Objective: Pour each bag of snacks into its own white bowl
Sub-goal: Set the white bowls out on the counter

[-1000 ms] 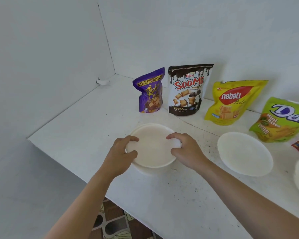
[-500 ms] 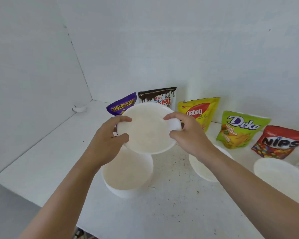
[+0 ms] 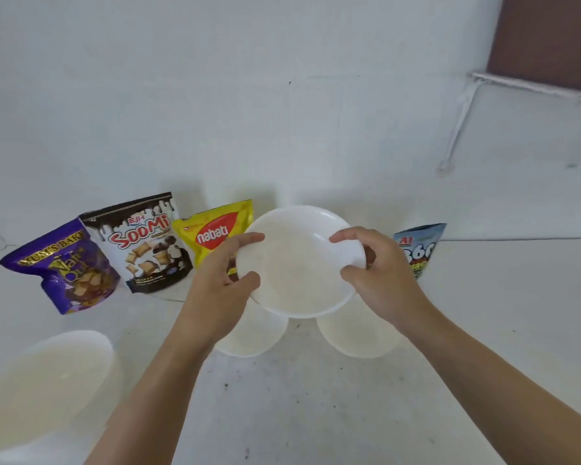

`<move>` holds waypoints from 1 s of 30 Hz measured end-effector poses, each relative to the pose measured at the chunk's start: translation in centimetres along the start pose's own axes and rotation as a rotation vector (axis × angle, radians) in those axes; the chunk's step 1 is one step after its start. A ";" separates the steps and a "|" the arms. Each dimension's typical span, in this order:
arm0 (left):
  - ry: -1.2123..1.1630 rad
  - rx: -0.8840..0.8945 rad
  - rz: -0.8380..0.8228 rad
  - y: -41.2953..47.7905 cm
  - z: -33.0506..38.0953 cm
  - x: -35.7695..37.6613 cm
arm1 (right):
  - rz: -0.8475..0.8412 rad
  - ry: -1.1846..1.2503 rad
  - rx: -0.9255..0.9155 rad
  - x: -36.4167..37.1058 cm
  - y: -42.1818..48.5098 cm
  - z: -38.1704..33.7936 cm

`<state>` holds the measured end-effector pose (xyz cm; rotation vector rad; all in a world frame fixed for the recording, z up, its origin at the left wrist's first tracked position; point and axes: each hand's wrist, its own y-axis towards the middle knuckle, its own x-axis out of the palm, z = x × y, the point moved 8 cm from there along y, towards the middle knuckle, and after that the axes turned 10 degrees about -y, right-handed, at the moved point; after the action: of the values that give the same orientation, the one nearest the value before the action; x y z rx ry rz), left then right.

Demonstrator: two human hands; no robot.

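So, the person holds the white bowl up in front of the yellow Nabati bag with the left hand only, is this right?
Not the left hand only. The head view shows both hands on it: the left hand and the right hand each grip the rim of the white bowl, held up in front of the yellow Nabati bag.

Both hands, left hand (image 3: 220, 280) at 9 and right hand (image 3: 378, 273) at 3, grip white bowl (image 3: 299, 263) off the table (image 3: 316, 414); snack bags (image 3: 148, 243) at 10, three more bowls (image 3: 44, 380) below.
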<state>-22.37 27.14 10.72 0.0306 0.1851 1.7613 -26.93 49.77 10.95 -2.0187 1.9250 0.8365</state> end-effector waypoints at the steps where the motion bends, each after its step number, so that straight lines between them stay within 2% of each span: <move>1: -0.012 0.006 -0.020 0.0 -0.2 2.2 | 0.014 0.005 0.020 -1.6 -0.3 1.5; 8: -0.085 -0.078 -0.093 -0.3 -4.2 16.4 | 0.082 0.004 0.190 -10.5 -1.8 12.7; 16: 0.032 -0.273 -0.182 -1.6 -11.2 29.2 | 0.085 -0.101 0.382 -15.2 -3.8 25.4; 21: 0.109 -0.300 -0.224 -1.4 -13.4 32.2 | 0.093 -0.158 0.419 -15.5 -3.9 28.2; 30: 0.184 -0.382 -0.335 -1.7 -17.1 34.6 | -0.042 -0.266 0.468 -13.6 -3.7 31.5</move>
<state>-29.69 59.41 -9.20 -0.4174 -0.0164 1.4380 -30.59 78.38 -7.98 -1.5800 1.7245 0.5445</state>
